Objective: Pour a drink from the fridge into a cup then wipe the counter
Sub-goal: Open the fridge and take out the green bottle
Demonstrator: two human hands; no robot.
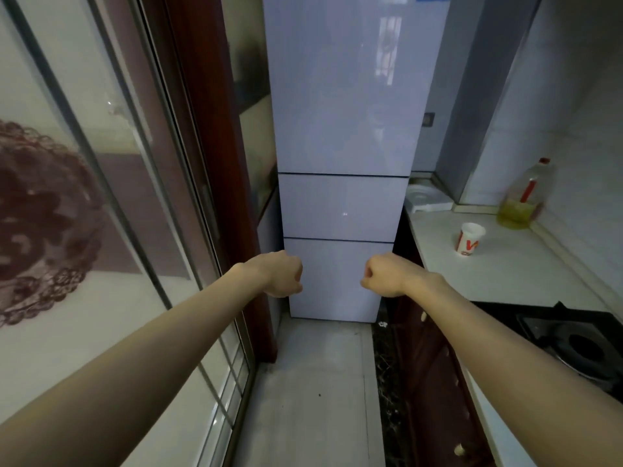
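Bare and level, the left forearm (135, 365) and right forearm (505, 338) reach out from the lower corners of the view towards the fridge (344, 112). The left hand (281, 274) and right hand (384, 276) hang side by side in front of its lowest door. Each is curled into a loose fist with the fingers tucked together, holding nothing and touching nothing. All three fridge doors are closed, so the drink cannot be seen; it is presumably behind one of them. The task looks to be at its very start. The hands are held low and empty, most likely so that either one is free to pull a door, and the tall upper door seems the likeliest place for a bottle or carton. The cup (470, 243), white paper with red print, stands upright and open-mouthed on the pale counter (488, 274). It sits towards the far end and in from the front edge, within reach of the fridge, which suits pouring there. An oil bottle (524, 200) stands against the counter's back edge, apart from the cup. A white tray-like piece (426, 198) lies in the far corner beside the fridge. A black stove (580, 345) is set into the near end. A sliding glass door (101, 163) closes off the person's left side. No cloth for wiping is in view.
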